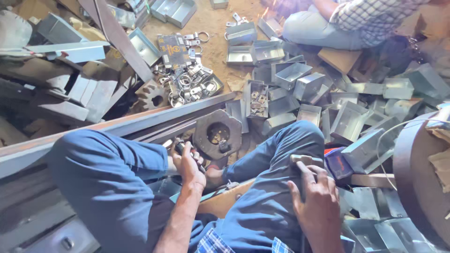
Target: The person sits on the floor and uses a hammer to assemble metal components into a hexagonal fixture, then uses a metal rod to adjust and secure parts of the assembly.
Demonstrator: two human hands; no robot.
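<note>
1. Hands first: our right hand (315,199) rests on our right knee, its fingers (304,172) closed around a hammer (303,160) whose head shows just above the knuckles.
2. Our left hand (188,165) sits between our knees, fingers wrapped tight around a short dark punch tool (180,146), its tip pointing towards the heavy block.
3. That block, a dark octagonal die (217,133) with a round hole in the middle, lies on the floor just beyond the left hand, touching the long steel angle bar (140,122). We judge that the punch should stand straight over the hole before any strike, and the left fingers should stay low on the shaft, away from the hammer's path.
4. Further away, many folded sheet-metal boxes (300,75) cover the sandy floor (211,23); a pile of small metal hasps (187,79) lies to the left of them.
5. At the far edge another person's knee (318,28) is seen; we should keep the swing short.
</note>
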